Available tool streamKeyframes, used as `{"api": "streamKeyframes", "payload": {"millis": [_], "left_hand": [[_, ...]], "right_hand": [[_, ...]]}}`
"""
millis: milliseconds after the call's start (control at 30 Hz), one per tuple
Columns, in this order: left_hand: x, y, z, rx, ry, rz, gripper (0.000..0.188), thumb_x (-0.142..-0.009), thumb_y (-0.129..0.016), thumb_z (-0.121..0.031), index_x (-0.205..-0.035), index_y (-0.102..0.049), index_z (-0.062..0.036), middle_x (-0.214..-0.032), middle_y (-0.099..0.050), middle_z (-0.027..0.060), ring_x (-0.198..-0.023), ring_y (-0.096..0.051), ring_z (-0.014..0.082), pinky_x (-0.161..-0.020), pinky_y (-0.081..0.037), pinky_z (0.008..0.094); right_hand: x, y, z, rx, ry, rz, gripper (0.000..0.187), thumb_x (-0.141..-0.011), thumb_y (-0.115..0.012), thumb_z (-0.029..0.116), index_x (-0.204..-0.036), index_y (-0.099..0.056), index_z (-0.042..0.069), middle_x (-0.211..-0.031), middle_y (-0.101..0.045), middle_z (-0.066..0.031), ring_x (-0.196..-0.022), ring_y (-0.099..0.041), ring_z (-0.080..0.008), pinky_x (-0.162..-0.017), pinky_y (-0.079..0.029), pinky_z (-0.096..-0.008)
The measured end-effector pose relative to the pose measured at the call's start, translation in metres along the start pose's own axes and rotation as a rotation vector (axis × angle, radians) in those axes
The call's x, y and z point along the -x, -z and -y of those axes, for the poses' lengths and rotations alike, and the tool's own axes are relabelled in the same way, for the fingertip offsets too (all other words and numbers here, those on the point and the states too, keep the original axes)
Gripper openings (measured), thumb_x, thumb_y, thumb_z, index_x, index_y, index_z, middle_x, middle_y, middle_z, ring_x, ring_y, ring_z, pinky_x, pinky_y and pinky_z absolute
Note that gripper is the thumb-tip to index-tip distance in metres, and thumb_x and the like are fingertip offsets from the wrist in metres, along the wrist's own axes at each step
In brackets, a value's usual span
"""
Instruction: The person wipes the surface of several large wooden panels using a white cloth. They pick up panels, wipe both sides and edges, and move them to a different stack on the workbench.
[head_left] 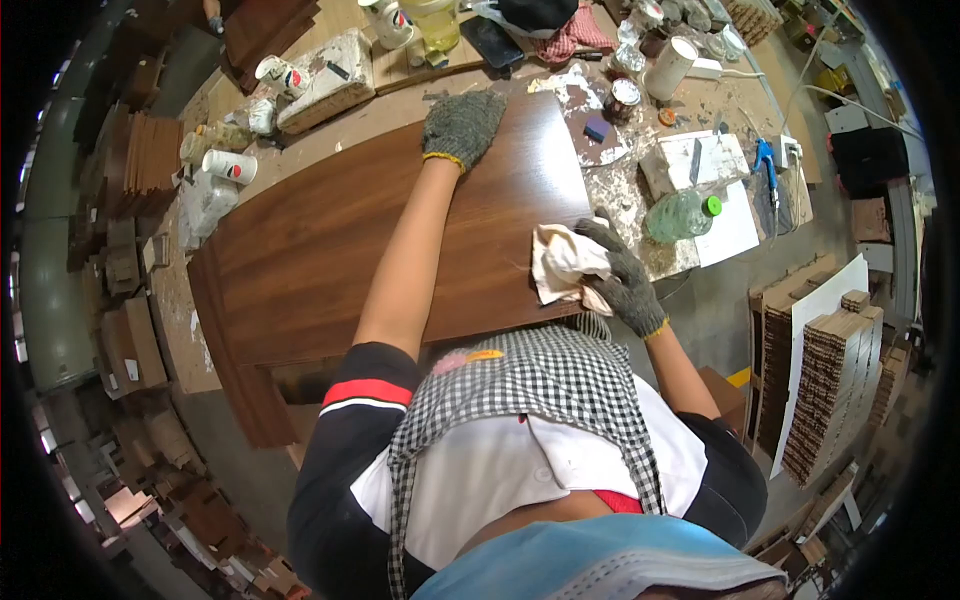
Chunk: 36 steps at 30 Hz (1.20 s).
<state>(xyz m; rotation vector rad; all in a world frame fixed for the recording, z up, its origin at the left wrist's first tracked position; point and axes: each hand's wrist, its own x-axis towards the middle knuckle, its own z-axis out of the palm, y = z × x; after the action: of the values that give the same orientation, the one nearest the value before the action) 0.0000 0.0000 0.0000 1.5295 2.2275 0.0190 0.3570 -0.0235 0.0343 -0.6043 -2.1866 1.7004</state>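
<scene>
A large dark-brown varnished wooden panel point(330, 260) lies across the worktable in front of me. My left hand point(463, 130), in a grey knit glove with a yellow cuff, rests open and flat at the panel's far edge, with the fingertips hard to make out. At the panel's near right corner, my right hand point(625, 280) wears a matching glove and is closed on a crumpled white cloth point(565, 262). The cloth touches the panel's surface. Light glares off the panel's right part.
On the stained worktable point(610, 190), a green-capped bottle point(680, 217), a blue air gun point(766, 165) and a purple block point(597, 128) lie to the right. Paper cups point(230, 166), jars and a phone point(492, 43) line the far side. Stacked cardboard point(825, 390) stands right.
</scene>
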Motion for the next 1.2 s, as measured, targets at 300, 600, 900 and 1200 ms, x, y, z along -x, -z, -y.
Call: {"api": "streamKeyframes", "payload": {"millis": [300, 600, 900, 1200], "left_hand": [[-0.033, 0.047, 0.019, -0.130, -0.105, -0.256, 0.048, -0.108, -0.032, -0.033, -0.131, -0.063, -0.0048, -0.134, -0.064, 0.0165, -0.120, -0.060, 0.0355, -0.110, -0.040, 0.0480], [-0.038, 0.031, 0.040, -0.220, -0.185, -0.409, 0.040, -0.105, -0.039, -0.026, -0.131, -0.062, -0.0068, -0.131, -0.065, 0.0156, -0.117, -0.063, 0.0347, -0.106, -0.045, 0.0459], [-0.030, 0.048, 0.012, 0.054, -0.032, -0.309, 0.056, -0.105, -0.036, -0.044, -0.128, -0.066, -0.0021, -0.135, -0.062, 0.0179, -0.127, -0.055, 0.0376, -0.114, -0.038, 0.0445], [-0.034, 0.052, 0.014, -0.086, -0.101, -0.284, 0.049, -0.106, -0.035, -0.038, -0.134, -0.062, -0.0071, -0.141, -0.059, 0.0132, -0.128, -0.056, 0.0320, -0.112, -0.040, 0.0432]], "right_hand": [[-0.275, 0.043, -0.013, 0.013, 0.025, -0.149, 0.048, -0.103, -0.056, 0.043, -0.137, -0.061, 0.009, -0.145, -0.055, -0.0170, -0.126, -0.055, -0.0291, -0.106, -0.045, -0.0396], [-0.269, 0.091, -0.059, 0.413, -0.008, -0.526, 0.042, -0.094, -0.059, 0.038, -0.119, -0.059, 0.005, -0.110, -0.069, -0.0239, -0.098, -0.068, -0.0401, -0.085, -0.053, -0.0444], [-0.142, 0.060, -0.061, 0.894, -0.395, -0.046, 0.043, -0.092, -0.064, 0.047, -0.104, -0.075, 0.008, -0.105, -0.072, -0.0183, -0.101, -0.067, -0.0374, -0.090, -0.053, -0.0459], [-0.258, 0.090, -0.180, 1.016, 0.026, -0.610, 0.029, -0.086, -0.068, 0.019, -0.112, -0.070, 0.006, -0.112, -0.069, -0.0184, -0.105, -0.064, -0.0381, -0.093, -0.050, -0.0476]]}}
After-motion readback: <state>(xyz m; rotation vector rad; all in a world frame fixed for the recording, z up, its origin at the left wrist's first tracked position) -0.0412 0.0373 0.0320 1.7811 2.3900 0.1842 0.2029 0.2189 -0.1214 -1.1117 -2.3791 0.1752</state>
